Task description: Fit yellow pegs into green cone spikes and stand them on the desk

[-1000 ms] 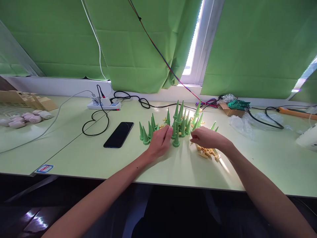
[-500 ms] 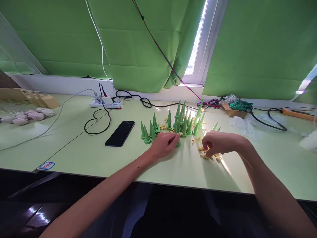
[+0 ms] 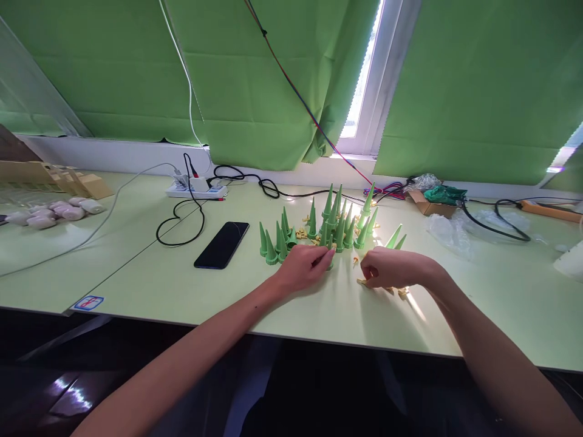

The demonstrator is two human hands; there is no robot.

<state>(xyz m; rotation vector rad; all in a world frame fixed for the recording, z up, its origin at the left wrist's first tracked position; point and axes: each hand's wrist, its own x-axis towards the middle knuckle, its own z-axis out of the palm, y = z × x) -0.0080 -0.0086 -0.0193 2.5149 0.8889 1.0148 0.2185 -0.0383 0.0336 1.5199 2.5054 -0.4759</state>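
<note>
My left hand [image 3: 304,266] rests on the table with its fingers closed at a green cone-shaped spike [image 3: 330,241], whose green shows above and below the fingertips. A tiny pale bit [image 3: 334,246] sits at those fingertips. My right hand [image 3: 392,267] is bent down, thumb and fingers pinched together at a small yellowish piece [image 3: 361,281]. More yellowish pieces [image 3: 402,292] lie partly hidden beneath this hand. Just beyond the hands stands a cluster of upright green spikes [image 3: 339,233], with yellowish bits [image 3: 301,233] scattered among them. A small orange piece [image 3: 356,261] lies between the hands.
Left of the spikes lies a black phone [image 3: 221,245]. Behind it are a white power strip [image 3: 197,189] and looping black cables. Pale rounded objects [image 3: 68,210] sit far left. At right are an open cardboard box [image 3: 430,205] and clear plastic bags [image 3: 450,233].
My right hand has shifted left over the yellowish pieces, uncovering more of the spikes behind it. My left hand has barely moved; its fingertips edged slightly right.
</note>
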